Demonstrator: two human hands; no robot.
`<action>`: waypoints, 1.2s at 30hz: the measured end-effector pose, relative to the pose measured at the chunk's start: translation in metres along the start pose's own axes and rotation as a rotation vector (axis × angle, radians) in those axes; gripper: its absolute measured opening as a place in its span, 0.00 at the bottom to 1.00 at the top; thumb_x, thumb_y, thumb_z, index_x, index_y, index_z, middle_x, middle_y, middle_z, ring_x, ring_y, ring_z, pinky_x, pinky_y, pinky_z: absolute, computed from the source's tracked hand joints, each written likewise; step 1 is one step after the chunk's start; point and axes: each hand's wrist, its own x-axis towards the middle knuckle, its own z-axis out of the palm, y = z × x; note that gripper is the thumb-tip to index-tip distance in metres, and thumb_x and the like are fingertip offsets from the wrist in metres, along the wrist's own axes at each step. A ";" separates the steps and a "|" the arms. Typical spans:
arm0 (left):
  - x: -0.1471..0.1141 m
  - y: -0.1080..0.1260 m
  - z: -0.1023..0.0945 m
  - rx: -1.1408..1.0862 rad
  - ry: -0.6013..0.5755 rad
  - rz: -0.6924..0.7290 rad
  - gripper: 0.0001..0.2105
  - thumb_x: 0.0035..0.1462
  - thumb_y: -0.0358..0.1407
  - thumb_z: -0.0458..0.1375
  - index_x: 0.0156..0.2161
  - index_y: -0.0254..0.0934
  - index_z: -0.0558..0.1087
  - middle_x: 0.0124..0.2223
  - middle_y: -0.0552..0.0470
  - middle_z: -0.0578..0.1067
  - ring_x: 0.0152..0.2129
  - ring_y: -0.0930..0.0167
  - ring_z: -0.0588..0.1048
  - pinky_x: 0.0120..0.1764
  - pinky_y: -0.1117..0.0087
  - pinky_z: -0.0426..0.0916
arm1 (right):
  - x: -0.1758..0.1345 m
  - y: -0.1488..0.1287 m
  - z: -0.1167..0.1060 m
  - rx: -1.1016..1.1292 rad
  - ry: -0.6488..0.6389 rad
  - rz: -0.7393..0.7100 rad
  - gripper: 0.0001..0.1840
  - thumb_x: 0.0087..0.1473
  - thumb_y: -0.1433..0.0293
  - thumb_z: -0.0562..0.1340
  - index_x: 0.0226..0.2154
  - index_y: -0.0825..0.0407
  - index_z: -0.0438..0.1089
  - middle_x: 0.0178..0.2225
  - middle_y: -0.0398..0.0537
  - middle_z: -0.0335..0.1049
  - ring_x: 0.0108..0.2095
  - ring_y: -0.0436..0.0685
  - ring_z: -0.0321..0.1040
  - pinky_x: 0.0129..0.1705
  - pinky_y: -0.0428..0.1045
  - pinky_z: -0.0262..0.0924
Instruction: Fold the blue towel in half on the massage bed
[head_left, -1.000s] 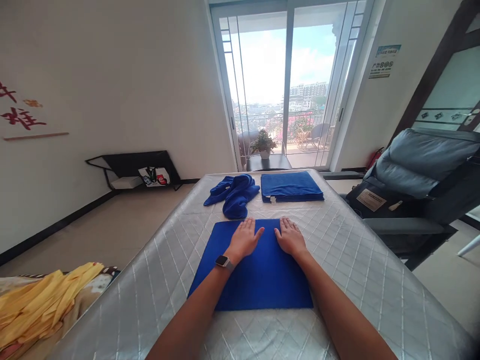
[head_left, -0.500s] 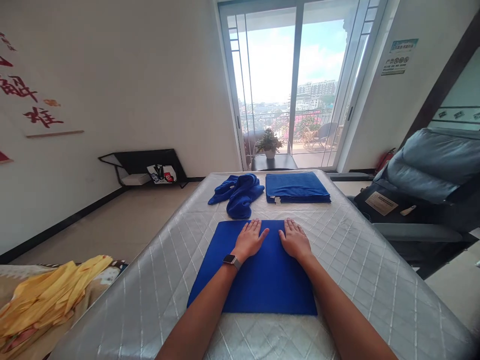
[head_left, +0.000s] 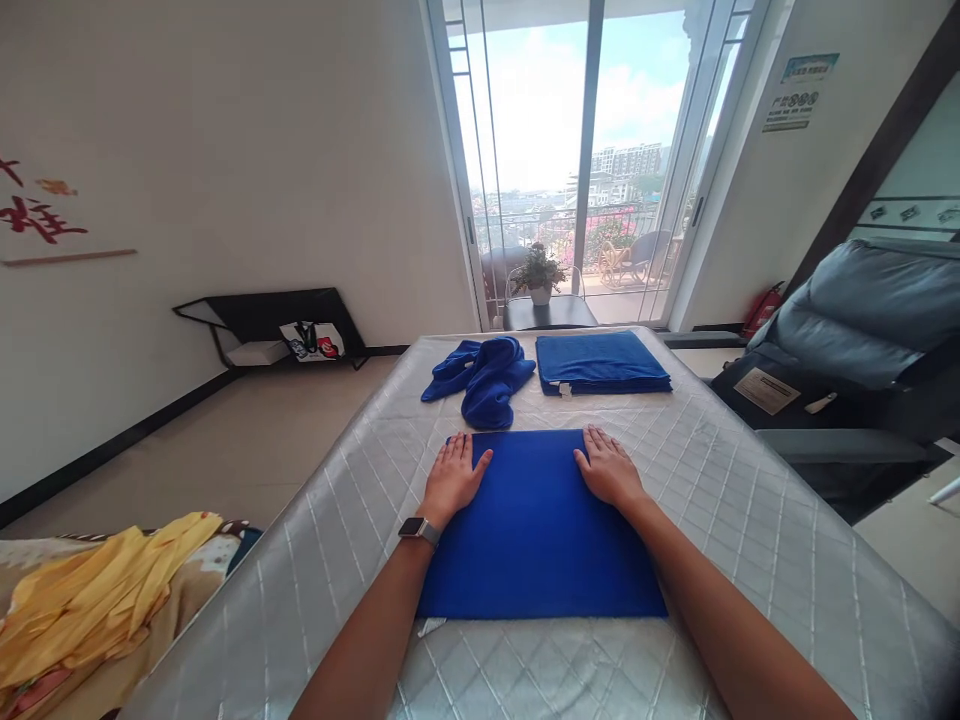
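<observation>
A blue towel [head_left: 544, 540] lies flat on the silver quilted table cover [head_left: 750, 500] in front of me, with a small white tag showing at its near left corner. My left hand [head_left: 454, 475], a watch on its wrist, rests flat over the towel's far left corner with the fingers stretched out. Near the far right corner, my right hand [head_left: 607, 468] lies palm down, fingers extended. Just beyond sits a crumpled blue towel [head_left: 491, 380]. To its right is a stack of folded blue towels [head_left: 604, 362].
Yellow cloth [head_left: 112, 600] lies in a heap at the lower left. A dark recliner [head_left: 847, 340] stands along the right side. Past the far table edge are a chair with a potted plant [head_left: 538, 275] and a sliding glass door. A black rack [head_left: 277, 320] is by the wall.
My left hand has slid left to the towel's far left corner, and my right hand slightly right. The towel's left edge now looks straighter, and the tag has come into view.
</observation>
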 end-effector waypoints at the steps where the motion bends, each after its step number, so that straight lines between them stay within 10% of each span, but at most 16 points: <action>1: 0.000 0.001 0.000 -0.005 0.004 -0.001 0.42 0.65 0.59 0.29 0.69 0.26 0.53 0.71 0.35 0.54 0.69 0.59 0.52 0.68 0.56 0.46 | 0.000 0.000 0.000 -0.003 0.001 0.001 0.36 0.68 0.57 0.41 0.71 0.61 0.43 0.72 0.51 0.39 0.71 0.55 0.35 0.70 0.54 0.31; 31: -0.002 -0.005 -0.004 0.082 0.047 0.017 0.40 0.68 0.55 0.31 0.67 0.20 0.56 0.69 0.33 0.58 0.67 0.58 0.56 0.67 0.54 0.50 | -0.041 -0.013 -0.012 0.052 -0.049 0.016 0.36 0.69 0.58 0.41 0.70 0.63 0.43 0.72 0.53 0.37 0.72 0.58 0.33 0.70 0.56 0.31; 36: -0.020 0.035 -0.027 0.077 0.219 0.154 0.39 0.68 0.55 0.32 0.67 0.20 0.57 0.68 0.32 0.59 0.67 0.58 0.56 0.67 0.53 0.51 | -0.042 -0.014 -0.009 0.091 -0.016 0.019 0.35 0.69 0.59 0.41 0.70 0.63 0.44 0.72 0.53 0.38 0.71 0.59 0.33 0.70 0.57 0.31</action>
